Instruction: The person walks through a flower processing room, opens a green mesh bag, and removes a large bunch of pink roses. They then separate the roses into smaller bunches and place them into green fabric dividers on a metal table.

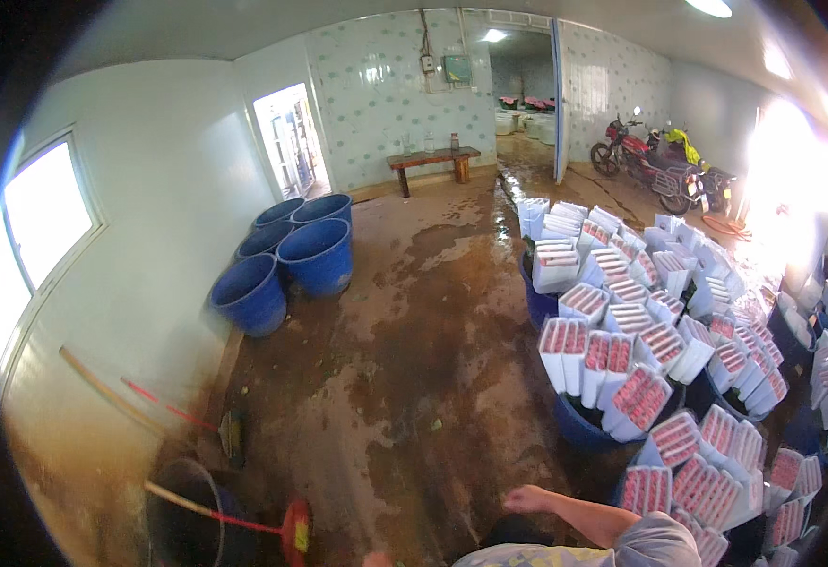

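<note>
Here, right hand bare, loosely spread, holding nothing, hanging near white trays of pink pieces stacked upright in blue tubs. Trays probably light, stiff, brittle; grip side walls. Left hand unseen.

The right hand hangs loose and empty near six o'clock, fingers pointing toward nine, its bare forearm running back toward five. Only a sliver of the left hand shows at the bottom edge.

Wet floor under blue tubs
</note>
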### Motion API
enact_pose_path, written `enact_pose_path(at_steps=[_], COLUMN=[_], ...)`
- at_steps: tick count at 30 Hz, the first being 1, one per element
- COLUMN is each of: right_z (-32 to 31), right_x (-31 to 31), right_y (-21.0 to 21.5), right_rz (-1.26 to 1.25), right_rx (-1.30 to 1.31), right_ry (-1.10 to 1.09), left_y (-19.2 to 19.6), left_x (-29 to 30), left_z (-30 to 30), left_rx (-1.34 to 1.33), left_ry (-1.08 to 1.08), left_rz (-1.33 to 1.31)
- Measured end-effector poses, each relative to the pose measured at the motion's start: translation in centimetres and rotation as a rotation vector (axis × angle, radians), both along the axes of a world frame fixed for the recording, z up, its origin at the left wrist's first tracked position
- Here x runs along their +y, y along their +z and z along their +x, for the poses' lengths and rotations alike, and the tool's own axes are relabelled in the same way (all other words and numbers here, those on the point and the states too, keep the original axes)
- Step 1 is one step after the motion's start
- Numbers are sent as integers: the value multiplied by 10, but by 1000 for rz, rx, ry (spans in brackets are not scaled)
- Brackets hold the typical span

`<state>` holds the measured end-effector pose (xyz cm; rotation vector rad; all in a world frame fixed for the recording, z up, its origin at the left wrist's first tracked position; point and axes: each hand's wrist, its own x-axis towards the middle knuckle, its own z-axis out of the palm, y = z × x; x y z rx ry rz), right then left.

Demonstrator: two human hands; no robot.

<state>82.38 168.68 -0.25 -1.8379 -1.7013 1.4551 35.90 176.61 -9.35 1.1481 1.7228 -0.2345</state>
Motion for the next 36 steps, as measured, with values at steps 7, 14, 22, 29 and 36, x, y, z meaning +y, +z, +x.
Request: enact_pose_path(at_steps=[7, 14, 22, 29, 36], right_z=[180, 162, 212, 443, 650], right_x=[139, 568, 911, 1008, 1124], right_y=[-100, 31, 80, 103, 98], right_rz=[-624, -135, -7, -42, -11], right_rx=[640, 445, 598, 679, 699], right_ry=[-803, -284, -85, -671, -1133], left_y=[93, 28, -32, -1, 129], left_x=[423, 528, 731, 1141, 1440], left_z=[173, 201, 269, 473, 827], left_rx=[-547, -664, -135, -30, -568], left_ry=[178, 478, 126, -187, -92], left_rz=[589, -27, -124, 76, 536])
